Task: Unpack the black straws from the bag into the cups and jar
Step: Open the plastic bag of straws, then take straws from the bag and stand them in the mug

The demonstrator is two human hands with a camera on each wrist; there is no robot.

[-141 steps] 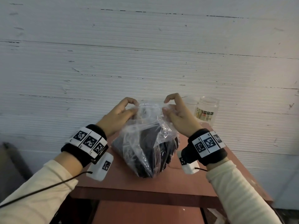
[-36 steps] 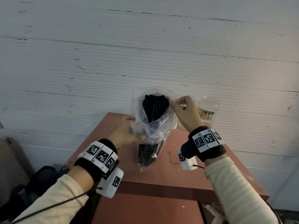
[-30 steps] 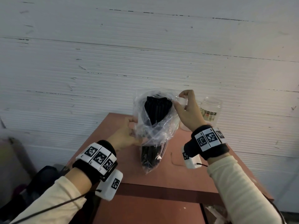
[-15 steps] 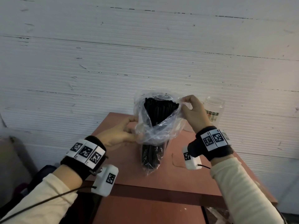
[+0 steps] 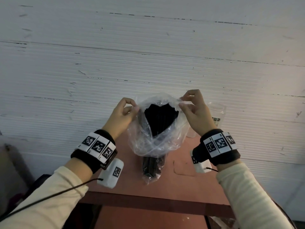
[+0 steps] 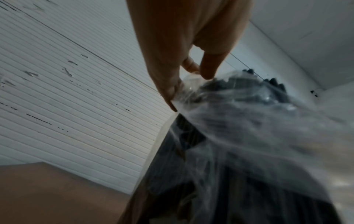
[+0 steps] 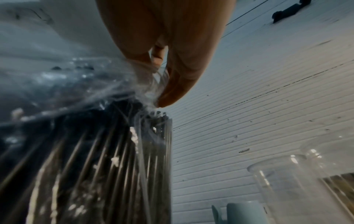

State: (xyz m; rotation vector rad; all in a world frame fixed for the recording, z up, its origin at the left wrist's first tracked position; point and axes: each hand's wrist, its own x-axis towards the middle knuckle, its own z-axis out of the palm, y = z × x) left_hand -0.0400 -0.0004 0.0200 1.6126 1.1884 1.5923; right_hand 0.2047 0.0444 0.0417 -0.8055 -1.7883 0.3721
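A clear plastic bag (image 5: 156, 142) stands upright on the red-brown table (image 5: 181, 184), full of black straws (image 5: 160, 119) whose tops show through its open mouth. My left hand (image 5: 132, 109) pinches the left rim of the bag's mouth, seen close in the left wrist view (image 6: 193, 75). My right hand (image 5: 182, 102) pinches the right rim, with crumpled film between thumb and fingers (image 7: 159, 84). The two hands hold the mouth spread apart. The bundled straws (image 7: 114, 159) run down inside the film. A clear cup (image 7: 283, 189) and the glass jar (image 5: 217, 114) stand to the right, behind my right hand.
A white ribbed wall (image 5: 148, 63) rises directly behind the table. A pale blue cup (image 7: 247, 212) shows low in the right wrist view, in front of the clear cup. The table's front edge (image 5: 156, 204) lies close to me, with dark clutter at the lower left.
My left hand has risen from the middle of the bag to its left rim and pinched it. Both hands now pull the mouth wider, baring the straw tops.
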